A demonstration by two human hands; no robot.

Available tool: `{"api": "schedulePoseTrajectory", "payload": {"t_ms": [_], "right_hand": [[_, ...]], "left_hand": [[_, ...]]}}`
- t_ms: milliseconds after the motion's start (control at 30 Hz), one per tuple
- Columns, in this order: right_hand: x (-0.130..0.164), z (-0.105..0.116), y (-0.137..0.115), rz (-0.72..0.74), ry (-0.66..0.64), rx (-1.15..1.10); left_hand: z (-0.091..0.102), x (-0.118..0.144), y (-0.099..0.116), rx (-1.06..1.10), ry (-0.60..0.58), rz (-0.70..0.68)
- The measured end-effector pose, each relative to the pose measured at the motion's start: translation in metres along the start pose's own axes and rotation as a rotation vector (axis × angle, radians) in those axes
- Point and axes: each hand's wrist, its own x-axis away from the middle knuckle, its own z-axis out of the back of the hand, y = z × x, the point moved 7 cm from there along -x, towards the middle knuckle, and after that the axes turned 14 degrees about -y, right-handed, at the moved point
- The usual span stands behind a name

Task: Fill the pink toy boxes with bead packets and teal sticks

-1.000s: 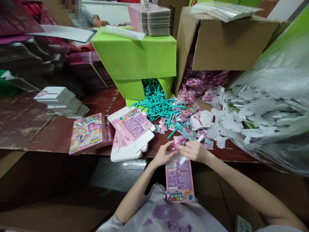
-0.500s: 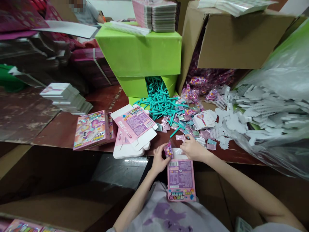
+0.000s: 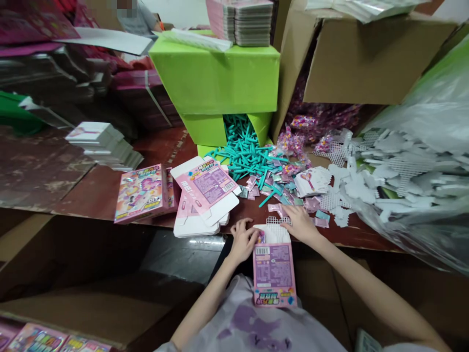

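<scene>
- My left hand (image 3: 243, 240) sat at the open top of the pink box (image 3: 274, 274), its grip pinched on a small bead packet (image 3: 261, 237) right at the box mouth.
- The pink box lay printed back up, with its lower end on my lap and its white top flap (image 3: 274, 233) folded open against the edge of the table (image 3: 91, 190).
- My right hand (image 3: 298, 222) rested flat on the table just beyond the flap, fingers spread and released, touching a small white mesh piece (image 3: 277, 220) without closing on it.
- Loose small sachets (image 3: 289, 198) in pink and teal lay scattered just ahead of my right hand.
- Teal plastic sticks (image 3: 245, 151) spilled onto the table from the opening of a lime-green carton (image 3: 216, 78), well beyond both hands.
- A pile of white mesh cut-outs (image 3: 381, 171) spread from a clear plastic bag (image 3: 428, 112) on the right.
- Flat unfolded pink boxes (image 3: 205, 195) were stacked just left of my left hand, and a finished colourful box (image 3: 141, 193) lay beside them.
- A fanned stack of white cards (image 3: 104, 144) sat farther left on the table.
- A brown cardboard carton (image 3: 366, 58) stood at the back right, with bagged beads (image 3: 318, 122) showing beneath it.
- Another person's shoulder (image 3: 137, 19) was visible at the far back.
</scene>
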Motion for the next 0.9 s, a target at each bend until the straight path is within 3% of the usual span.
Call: {"api": "schedulePoseTrajectory", "payload": {"t_ms": [133, 267, 433, 500, 600, 733, 900], "right_hand": [[0.002, -0.024, 0.017, 0.021, -0.092, -0.181], [0.008, -0.008, 0.005, 0.071, 0.026, -0.316], [0.02, -0.002, -0.024, 0.205, 0.011, -0.381], [0.023, -0.005, -0.027, 0.228, 0.061, -0.351], [0.019, -0.011, -0.023, 0.216, 0.075, -0.279], [0.009, -0.012, -0.013, 0.145, 0.032, -0.272], [0.018, 0.002, -0.019, 0.109, -0.037, -0.271]], "left_hand": [[0.006, 0.005, 0.022, -0.094, 0.0, -0.067], [0.014, 0.015, 0.041, -0.077, -0.042, -0.12], [0.003, 0.023, 0.039, -0.047, -0.214, -0.145], [0.001, 0.027, 0.034, -0.054, -0.132, -0.156], [-0.005, 0.034, 0.024, -0.03, 0.09, -0.062], [-0.028, 0.04, 0.025, -0.026, 0.14, -0.016], [-0.018, 0.057, 0.04, 0.038, 0.227, -0.185]]}}
